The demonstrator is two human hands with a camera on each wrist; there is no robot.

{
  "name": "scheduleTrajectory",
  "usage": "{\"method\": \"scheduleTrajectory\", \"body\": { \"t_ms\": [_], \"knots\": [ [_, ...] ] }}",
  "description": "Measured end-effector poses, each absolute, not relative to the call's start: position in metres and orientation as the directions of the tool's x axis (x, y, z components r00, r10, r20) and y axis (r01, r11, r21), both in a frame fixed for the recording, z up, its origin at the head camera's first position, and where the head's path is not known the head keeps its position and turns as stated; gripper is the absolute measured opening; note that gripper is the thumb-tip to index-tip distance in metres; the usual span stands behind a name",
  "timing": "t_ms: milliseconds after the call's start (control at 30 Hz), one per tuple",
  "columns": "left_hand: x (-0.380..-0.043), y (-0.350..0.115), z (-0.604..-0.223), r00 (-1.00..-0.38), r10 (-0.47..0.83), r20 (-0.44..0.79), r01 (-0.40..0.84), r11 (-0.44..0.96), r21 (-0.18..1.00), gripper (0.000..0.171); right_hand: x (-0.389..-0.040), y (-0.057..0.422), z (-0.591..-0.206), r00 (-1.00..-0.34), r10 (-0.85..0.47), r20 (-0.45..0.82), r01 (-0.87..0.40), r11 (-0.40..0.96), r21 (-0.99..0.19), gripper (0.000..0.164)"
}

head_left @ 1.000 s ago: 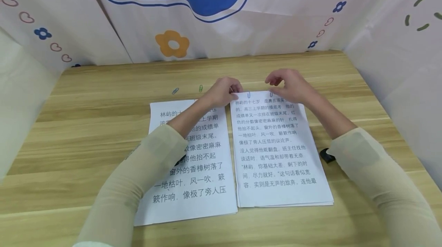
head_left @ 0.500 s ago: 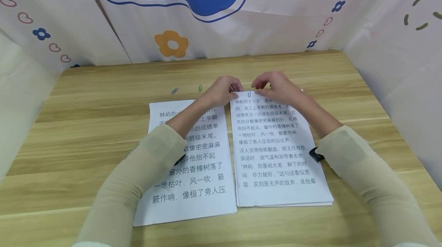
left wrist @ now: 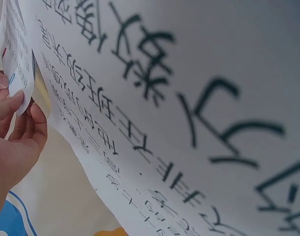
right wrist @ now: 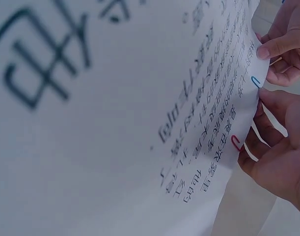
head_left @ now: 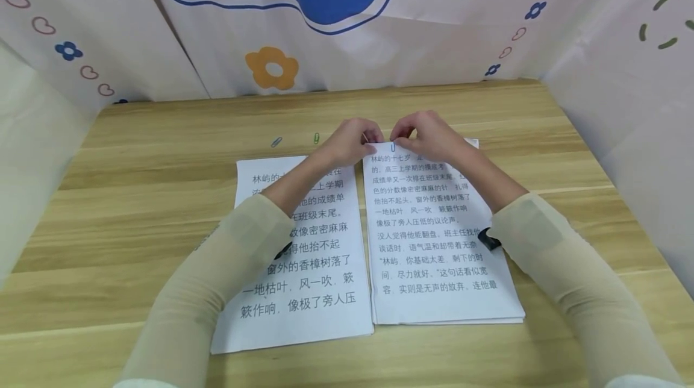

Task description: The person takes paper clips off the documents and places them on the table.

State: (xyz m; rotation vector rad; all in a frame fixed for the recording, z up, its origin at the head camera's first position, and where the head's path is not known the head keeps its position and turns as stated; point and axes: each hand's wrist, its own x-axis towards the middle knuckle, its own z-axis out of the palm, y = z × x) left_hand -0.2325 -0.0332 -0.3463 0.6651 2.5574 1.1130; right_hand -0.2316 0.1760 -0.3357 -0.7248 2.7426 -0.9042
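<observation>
With left hand point(head_left: 349, 141), pinches a corner of the paper stack point(head_left: 436, 225); with right hand point(head_left: 426, 134), just beside, the blue clip point(head_left: 393, 147). Could buckle the paper stack by pushing the clip unevenly.

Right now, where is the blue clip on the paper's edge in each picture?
Head: blue clip slightly above and right of centre.
Left wrist: blue clip near the left edge, above mid-height.
Right wrist: blue clip toward the right edge, above mid-height.
Shared landmark: the left hand, pinching the paper beside it.
</observation>
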Motion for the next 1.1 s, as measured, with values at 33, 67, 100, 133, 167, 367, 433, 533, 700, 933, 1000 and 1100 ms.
{"method": "scheduleTrajectory", "body": {
  "t_ms": [33, 67, 100, 133, 167, 367, 433, 533, 700, 933, 1000, 1100],
  "knots": [
    [-0.2326, -0.0334, -0.3465, -0.857, 0.511, -0.066, 0.298, 0.597, 0.745, 0.016, -0.2321, 0.1758, -0.3357, -0.869, -0.495, -0.008, -0.394, 0.701, -0.595, 0.015],
    [-0.2327, -0.0336, -0.3466, -0.858, 0.509, -0.067, 0.296, 0.596, 0.746, 0.016, -0.2323, 0.1755, -0.3355, -0.869, -0.495, -0.011, -0.393, 0.703, -0.593, 0.015],
    [-0.2327, -0.0338, -0.3467, -0.859, 0.508, -0.067, 0.294, 0.595, 0.748, 0.016, -0.2328, 0.1752, -0.3355, -0.869, -0.494, -0.014, -0.391, 0.705, -0.593, 0.015],
    [-0.2325, -0.0343, -0.3462, -0.859, 0.507, -0.07, 0.29, 0.596, 0.749, 0.016, -0.2331, 0.1747, -0.3353, -0.87, -0.493, -0.018, -0.388, 0.707, -0.591, 0.015],
    [-0.2323, -0.0348, -0.3458, -0.861, 0.504, -0.073, 0.285, 0.596, 0.75, 0.016, -0.2334, 0.1742, -0.3352, -0.87, -0.493, -0.02, -0.387, 0.708, -0.591, 0.015],
    [-0.2309, -0.0389, -0.3445, -0.873, 0.479, -0.095, 0.235, 0.583, 0.777, 0.018, -0.2339, 0.1725, -0.3338, -0.88, -0.473, -0.032, -0.362, 0.714, -0.599, 0.014],
    [-0.2305, -0.0401, -0.3448, -0.876, 0.47, -0.104, 0.213, 0.573, 0.792, 0.019, -0.2342, 0.1724, -0.3339, -0.886, -0.463, -0.033, -0.352, 0.716, -0.603, 0.014],
    [-0.2295, -0.0406, -0.3453, -0.878, 0.464, -0.116, 0.187, 0.557, 0.809, 0.021, -0.2345, 0.172, -0.3344, -0.888, -0.458, -0.034, -0.343, 0.712, -0.613, 0.014],
    [-0.2294, -0.0385, -0.3487, -0.878, 0.462, -0.123, 0.175, 0.55, 0.816, 0.021, -0.234, 0.1721, -0.3358, -0.887, -0.461, -0.032, -0.344, 0.704, -0.621, 0.014],
    [-0.2293, -0.0362, -0.3511, -0.879, 0.462, -0.114, 0.184, 0.552, 0.814, 0.02, -0.2335, 0.1711, -0.3367, -0.893, -0.448, -0.033, -0.337, 0.717, -0.611, 0.014],
    [-0.2291, -0.0361, -0.3506, -0.879, 0.461, -0.121, 0.183, 0.559, 0.809, 0.02, -0.2338, 0.1709, -0.337, -0.894, -0.446, -0.032, -0.337, 0.718, -0.608, 0.014],
    [-0.229, -0.0355, -0.3497, -0.879, 0.459, -0.128, 0.179, 0.567, 0.804, 0.019, -0.2342, 0.1712, -0.3368, -0.893, -0.449, -0.027, -0.341, 0.715, -0.611, 0.014]
  ]
}}
